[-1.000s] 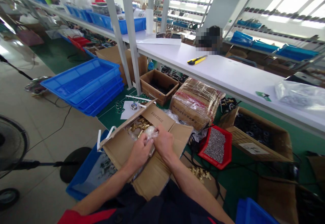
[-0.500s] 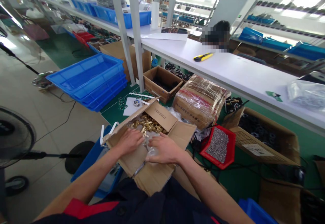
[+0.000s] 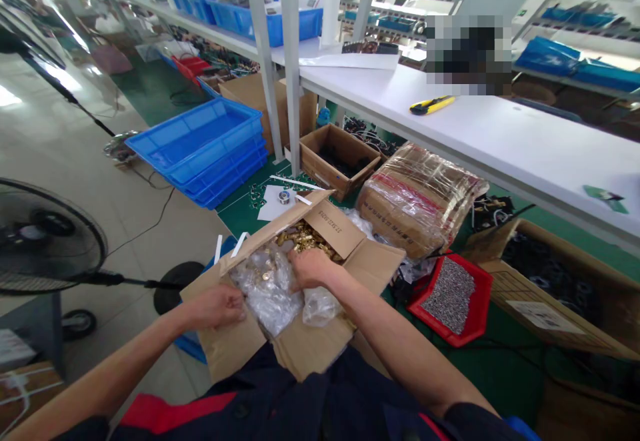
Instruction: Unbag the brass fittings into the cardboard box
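An opened cardboard box (image 3: 377,264) sits in front of my body, flaps spread. Brass-coloured metal parts (image 3: 311,237) lie in its far side, and a crumpled clear plastic bag (image 3: 273,304) fills its near left. My left hand (image 3: 223,306) is closed over the left flap, beside the bag; what its fingers pinch, if anything, is hidden. Curled at the bag's right edge, next to the brass parts, is my right hand (image 3: 311,269); it grips the plastic, its fingertips out of sight. Another piece of clear plastic (image 3: 320,307) lies below my right wrist.
A red bin (image 3: 483,314) of small metal pieces stands at right, near a plastic-wrapped carton (image 3: 407,211). Stacked blue crates (image 3: 200,154) stand at left, behind a floor fan (image 3: 50,234). A yellow utility knife (image 3: 433,105) lies on the white bench (image 3: 360,87); a person is beyond it.
My left hand has moved left and down from the box's middle onto the left flap. My right hand has shifted up and curled by the brass parts. More clear plastic now shows.
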Motion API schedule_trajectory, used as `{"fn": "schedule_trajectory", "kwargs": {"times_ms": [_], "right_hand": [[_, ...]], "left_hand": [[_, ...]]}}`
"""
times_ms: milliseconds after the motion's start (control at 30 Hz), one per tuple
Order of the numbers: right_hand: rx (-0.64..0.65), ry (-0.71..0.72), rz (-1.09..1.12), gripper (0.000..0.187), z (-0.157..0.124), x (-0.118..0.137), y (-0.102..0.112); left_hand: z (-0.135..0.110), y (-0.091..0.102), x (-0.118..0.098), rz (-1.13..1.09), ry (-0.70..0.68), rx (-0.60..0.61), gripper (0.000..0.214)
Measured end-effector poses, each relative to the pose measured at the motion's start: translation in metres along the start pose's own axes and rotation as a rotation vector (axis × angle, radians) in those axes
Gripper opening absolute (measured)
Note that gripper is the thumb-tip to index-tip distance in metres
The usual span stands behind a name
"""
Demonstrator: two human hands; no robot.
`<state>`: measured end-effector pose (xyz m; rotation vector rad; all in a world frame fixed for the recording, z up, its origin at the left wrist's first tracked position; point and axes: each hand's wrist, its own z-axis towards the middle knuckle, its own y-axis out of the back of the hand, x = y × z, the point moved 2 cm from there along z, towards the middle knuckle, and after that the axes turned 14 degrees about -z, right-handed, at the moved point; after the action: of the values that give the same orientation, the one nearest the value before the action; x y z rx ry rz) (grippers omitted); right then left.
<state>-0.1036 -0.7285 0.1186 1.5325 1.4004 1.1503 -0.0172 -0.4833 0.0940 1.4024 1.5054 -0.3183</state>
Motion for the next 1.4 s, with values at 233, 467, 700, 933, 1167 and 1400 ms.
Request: {"fn": "schedule_trajectory", "kwargs": {"times_ms": [233,467,700,933,1167,1400], "right_hand": [[-0.057,-0.173,0.263,0.026,0.030,0.008,-0.018],[-0.262,-0.181,0.606,0.028,0.026,-0.028,-0.015],[-0.564,0.157,0.629,0.018,0.013,-0.004,0.000],[-0.548,-0.010,1.051,0.042,0.021,-0.016,-0.013],[-0.373,-0.051,1.272,0.047,0.042,-0.031,-0.002],[-0.367,-0.116,1.207,0.042,0.045,-0.034,0.002]], "left_hand": [[0.014,0.003,-0.002,-0.143,0.128,0.122,0.021],[0.064,0.000,-0.030,-0.376,0.034,-0.094,0.052],[0.095,-0.014,-0.068,-1.163,0.158,0.033,0.054],[0.109,-0.022,-0.058,-1.186,-0.228,-0.209,0.036],[0.112,-0.008,-0.068,-0.883,-0.348,-0.388,0.038],[0.114,0.001,-0.057,-0.501,-0.391,-0.386,0.043]]}}
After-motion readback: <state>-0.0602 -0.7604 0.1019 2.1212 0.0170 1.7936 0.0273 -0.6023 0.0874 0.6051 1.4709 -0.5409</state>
